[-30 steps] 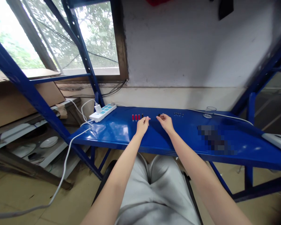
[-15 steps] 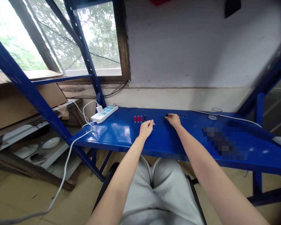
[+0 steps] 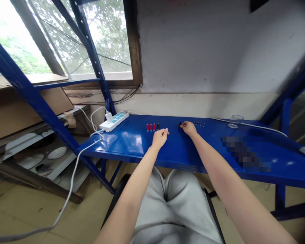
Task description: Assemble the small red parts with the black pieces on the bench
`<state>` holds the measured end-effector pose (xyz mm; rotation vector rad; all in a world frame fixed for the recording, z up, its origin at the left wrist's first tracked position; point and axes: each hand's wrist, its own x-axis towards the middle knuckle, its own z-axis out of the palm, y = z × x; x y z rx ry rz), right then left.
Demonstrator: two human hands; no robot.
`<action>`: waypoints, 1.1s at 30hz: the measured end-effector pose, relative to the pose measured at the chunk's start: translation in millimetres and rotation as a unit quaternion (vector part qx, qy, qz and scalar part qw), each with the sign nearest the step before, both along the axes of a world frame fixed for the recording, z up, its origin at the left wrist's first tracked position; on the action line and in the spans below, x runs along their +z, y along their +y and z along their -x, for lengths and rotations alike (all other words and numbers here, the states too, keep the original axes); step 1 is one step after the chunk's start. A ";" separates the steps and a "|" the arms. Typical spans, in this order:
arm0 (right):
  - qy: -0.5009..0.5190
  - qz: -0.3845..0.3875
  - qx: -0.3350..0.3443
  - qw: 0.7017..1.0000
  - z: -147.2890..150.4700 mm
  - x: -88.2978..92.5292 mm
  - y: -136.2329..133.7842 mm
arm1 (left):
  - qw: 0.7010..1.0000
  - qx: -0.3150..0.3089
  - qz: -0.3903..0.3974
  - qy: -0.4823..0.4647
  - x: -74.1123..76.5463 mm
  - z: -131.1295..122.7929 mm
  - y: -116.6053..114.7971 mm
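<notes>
Right of the strip, red tubes are lined up; farther right, bits and a glass. Between, a black peg (small, blurred) is pinched by the right hand; whether the left hand grips anything cannot be told.

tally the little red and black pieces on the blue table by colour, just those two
red pieces: 3
black pieces: 2 (one beside the red ones, one at the right hand)
total: 5
</notes>
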<state>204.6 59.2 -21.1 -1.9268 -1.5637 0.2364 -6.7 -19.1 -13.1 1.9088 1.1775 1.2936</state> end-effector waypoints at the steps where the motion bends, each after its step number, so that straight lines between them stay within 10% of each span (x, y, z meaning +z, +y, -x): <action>1: -0.006 0.005 0.007 1.000 -1.8 -1.3 0.9 | 1.000 0.001 0.000 0.000 -0.2 0.0 0.1; 13: -0.002 0.064 0.010 0.998 -6.0 4.6 8.6 | 1.000 0.018 -0.013 0.002 -1.0 0.8 1.7; 23: 0.054 0.204 0.012 0.977 -12.6 47.8 -21.1 | 0.994 0.090 -0.031 -0.058 0.8 2.3 2.7; 28: 0.031 0.112 0.054 0.992 -3.6 60.2 -46.6 | 0.974 0.132 -0.027 -0.182 4.4 4.1 3.5; 33: 0.133 -0.011 0.246 0.960 35.9 40.8 -54.7 | 0.932 0.172 0.006 -0.319 8.6 9.1 5.9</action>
